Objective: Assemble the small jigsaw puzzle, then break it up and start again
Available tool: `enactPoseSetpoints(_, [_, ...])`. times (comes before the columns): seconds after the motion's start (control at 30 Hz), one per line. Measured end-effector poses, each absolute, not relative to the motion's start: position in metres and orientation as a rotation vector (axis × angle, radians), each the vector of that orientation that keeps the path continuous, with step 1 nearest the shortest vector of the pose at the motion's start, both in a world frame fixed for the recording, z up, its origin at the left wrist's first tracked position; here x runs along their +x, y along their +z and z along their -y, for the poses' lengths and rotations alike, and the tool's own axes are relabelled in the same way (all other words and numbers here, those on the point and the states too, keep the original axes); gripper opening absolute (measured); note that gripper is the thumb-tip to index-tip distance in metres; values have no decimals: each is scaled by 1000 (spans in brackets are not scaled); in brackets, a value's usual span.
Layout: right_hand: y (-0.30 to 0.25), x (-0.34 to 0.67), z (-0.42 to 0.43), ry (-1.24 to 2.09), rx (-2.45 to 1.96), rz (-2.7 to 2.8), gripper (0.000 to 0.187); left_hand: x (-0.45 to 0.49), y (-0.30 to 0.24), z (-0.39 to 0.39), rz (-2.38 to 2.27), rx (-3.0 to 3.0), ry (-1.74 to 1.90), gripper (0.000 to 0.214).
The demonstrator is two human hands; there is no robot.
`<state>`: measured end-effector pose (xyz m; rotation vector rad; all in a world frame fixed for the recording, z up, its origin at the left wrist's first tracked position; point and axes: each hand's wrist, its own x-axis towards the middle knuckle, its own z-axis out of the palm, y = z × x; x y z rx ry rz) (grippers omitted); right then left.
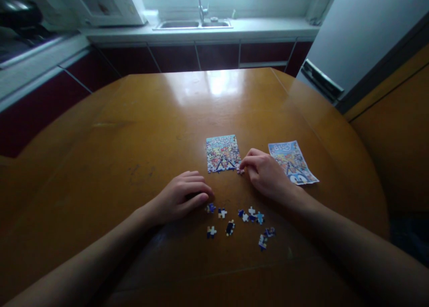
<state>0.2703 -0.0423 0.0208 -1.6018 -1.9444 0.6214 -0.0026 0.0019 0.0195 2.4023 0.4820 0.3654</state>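
A partly assembled jigsaw puzzle [222, 153] lies on the wooden table in front of me. At its lower right corner, my right hand [264, 170] pinches a small puzzle piece [240, 170] between its fingertips. My left hand [183, 195] rests on the table to the lower left of the puzzle, fingers loosely stretched and holding nothing. Close by its fingertips is a blue loose piece [211, 207]. Several other loose pieces [252, 215] are scattered nearer to me. The printed picture sheet [292, 161] lies to the right, partly covered by my right hand and wrist.
The round-ended wooden table [134, 119] fills most of the view. Beyond it run a counter with a double sink [194, 24], a white microwave [103, 5] and dark red cabinets [214, 56]. A grey refrigerator [355, 34] stands at the right, a stove [30, 43] at far left.
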Motion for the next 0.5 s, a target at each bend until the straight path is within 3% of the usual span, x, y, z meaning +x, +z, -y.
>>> enactPoseSetpoints(0.5, [39,276,48,616,-1582,1942,27,-2,20,-2,-475,2402,353,21])
